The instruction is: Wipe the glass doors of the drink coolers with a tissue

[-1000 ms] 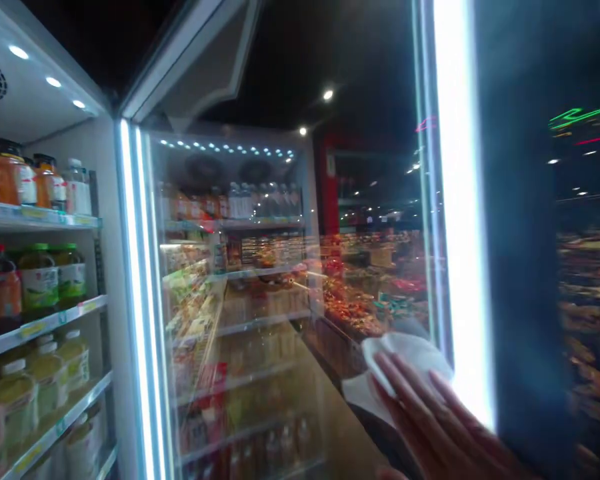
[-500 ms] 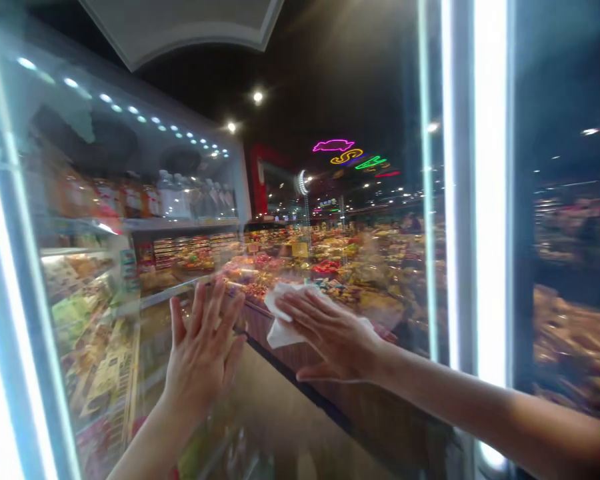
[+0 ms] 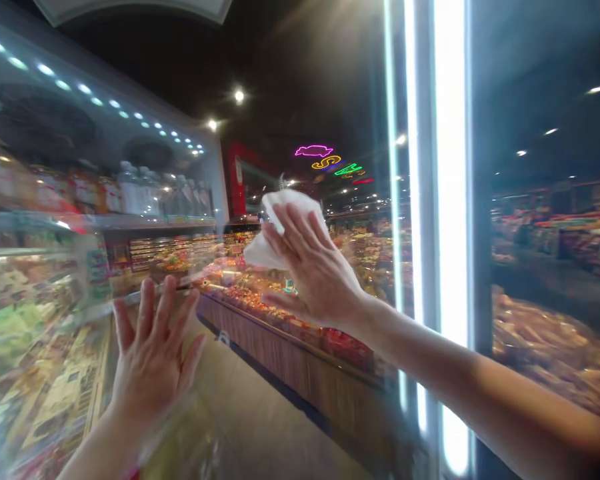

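Observation:
My left hand [image 3: 153, 353] lies flat against a glass pane [image 3: 260, 413], fingers spread, with nothing in it. Up and to its right, my right hand [image 3: 315, 267] holds a white wiping cloth [image 3: 261, 252] against the glass under its outstretched fingers. The cloth sticks out past the fingertips and on the left side of the hand; the rest is hidden beneath the palm. Whether it is paper or fabric I cannot tell.
A bright vertical light strip [image 3: 453, 200] runs along the right side, near my right forearm. Through or mirrored in the glass appear shelves with bottles [image 3: 135, 190], a long wood-sided display counter [image 3: 280, 353] full of goods, and coloured neon signs [image 3: 325, 162].
My right hand has moved up the glass with the cloth. The view has turned right, so my left hand and the light strip appear further left; the left light strip has left the picture.

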`<state>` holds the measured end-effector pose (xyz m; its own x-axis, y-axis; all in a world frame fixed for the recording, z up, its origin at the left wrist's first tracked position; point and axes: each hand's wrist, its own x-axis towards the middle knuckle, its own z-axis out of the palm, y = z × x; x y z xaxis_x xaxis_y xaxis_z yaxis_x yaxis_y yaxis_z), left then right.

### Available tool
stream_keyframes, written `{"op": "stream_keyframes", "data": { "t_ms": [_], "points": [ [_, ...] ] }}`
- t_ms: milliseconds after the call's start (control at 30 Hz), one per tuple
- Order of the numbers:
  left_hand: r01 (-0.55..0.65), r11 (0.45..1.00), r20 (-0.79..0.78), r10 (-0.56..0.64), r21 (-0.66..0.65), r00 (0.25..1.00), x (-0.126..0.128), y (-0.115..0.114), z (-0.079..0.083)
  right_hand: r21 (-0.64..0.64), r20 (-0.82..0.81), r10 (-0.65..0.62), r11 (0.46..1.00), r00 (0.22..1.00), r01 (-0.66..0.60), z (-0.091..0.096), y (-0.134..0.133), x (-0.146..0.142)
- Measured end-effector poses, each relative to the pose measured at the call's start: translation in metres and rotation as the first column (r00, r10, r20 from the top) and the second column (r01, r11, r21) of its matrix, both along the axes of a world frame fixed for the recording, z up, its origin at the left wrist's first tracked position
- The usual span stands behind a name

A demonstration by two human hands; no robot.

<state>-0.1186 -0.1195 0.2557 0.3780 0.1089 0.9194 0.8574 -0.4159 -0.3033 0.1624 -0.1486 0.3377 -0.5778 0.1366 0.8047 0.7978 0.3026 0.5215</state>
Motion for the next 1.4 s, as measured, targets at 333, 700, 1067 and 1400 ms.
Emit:
{"op": "stream_keyframes", "data": {
  "t_ms": [333, 700, 1067, 1400],
  "points": [
    [-0.078, 0.997, 0.138, 0.079, -0.019, 0.987, -0.032, -0.011, 0.000, -0.146, 0.235, 0.165, 0.980, 0.958, -0.133, -0.045, 0.014, -0.035],
    [-0.124, 0.990, 0.158, 0.135, -0.073, 0.978, -0.103, -0.006, 0.001, -0.117, 0.357, 0.146, 0.987, 0.923, -0.111, -0.014, 0.021, -0.137],
    [-0.067, 0.995, 0.227, 0.084, -0.081, 0.970, -0.151, -0.004, -0.002, -0.089, 0.454, 0.051, 0.996, 0.890, -0.011, -0.028, 0.022, -0.208],
    [0.001, 0.993, 0.263, 0.031, -0.117, 0.964, -0.141, -0.003, -0.021, -0.078, 0.233, 0.049, 0.996, 0.971, -0.031, -0.071, 0.021, -0.201]
  ]
}}
